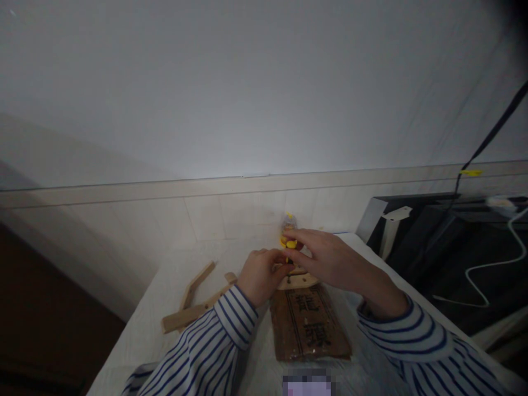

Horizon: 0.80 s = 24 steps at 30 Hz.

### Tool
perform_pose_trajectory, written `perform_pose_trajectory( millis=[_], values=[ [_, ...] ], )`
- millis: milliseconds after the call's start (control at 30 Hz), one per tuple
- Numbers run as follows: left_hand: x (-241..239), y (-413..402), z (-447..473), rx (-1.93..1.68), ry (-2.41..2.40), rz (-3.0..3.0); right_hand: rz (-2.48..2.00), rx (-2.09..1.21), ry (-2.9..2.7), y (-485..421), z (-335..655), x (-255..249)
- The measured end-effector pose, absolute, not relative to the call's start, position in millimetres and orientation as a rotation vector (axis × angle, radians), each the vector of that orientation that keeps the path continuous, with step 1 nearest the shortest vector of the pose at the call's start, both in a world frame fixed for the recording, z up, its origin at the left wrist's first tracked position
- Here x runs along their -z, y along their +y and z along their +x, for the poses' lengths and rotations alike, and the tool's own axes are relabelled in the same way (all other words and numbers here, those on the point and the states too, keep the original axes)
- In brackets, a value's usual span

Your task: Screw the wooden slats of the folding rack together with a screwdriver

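Observation:
My left hand point(260, 274) and my right hand point(325, 256) meet near the back of the table. Between their fingertips is a small yellow-and-black piece point(291, 245), its kind too small to make out. The fingers of both hands are closed around it, partly covering it. Just behind stands a small clear container with yellow parts point(289, 222). Under the hands lies a pale wooden piece with holes point(297, 282), partly hidden. Nearer to me is a flat brown packet with large dark characters point(309, 324).
Several wooden bars point(185, 318) lie left of my left sleeve, one of them angled point(198, 280). A white cover point(144, 324) lies over the table, which meets the wall. Dark panels point(437, 242) and a white cable point(468, 280) stand to the right.

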State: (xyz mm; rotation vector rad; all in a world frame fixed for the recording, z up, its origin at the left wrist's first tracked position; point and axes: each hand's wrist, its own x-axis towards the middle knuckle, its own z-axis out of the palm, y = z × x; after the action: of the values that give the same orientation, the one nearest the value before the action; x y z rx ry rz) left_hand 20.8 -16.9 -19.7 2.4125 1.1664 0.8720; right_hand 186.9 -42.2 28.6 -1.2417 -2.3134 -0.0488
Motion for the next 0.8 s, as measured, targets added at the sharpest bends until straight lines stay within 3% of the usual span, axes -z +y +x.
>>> perform_pose_trajectory(
  millis=[800],
  values=[
    [19.0, -18.4, 21.0, -0.819, 1.13, 2.478, -1.234, 0.117, -2.36, -45.6, 188.1, -30.5]
  ],
)
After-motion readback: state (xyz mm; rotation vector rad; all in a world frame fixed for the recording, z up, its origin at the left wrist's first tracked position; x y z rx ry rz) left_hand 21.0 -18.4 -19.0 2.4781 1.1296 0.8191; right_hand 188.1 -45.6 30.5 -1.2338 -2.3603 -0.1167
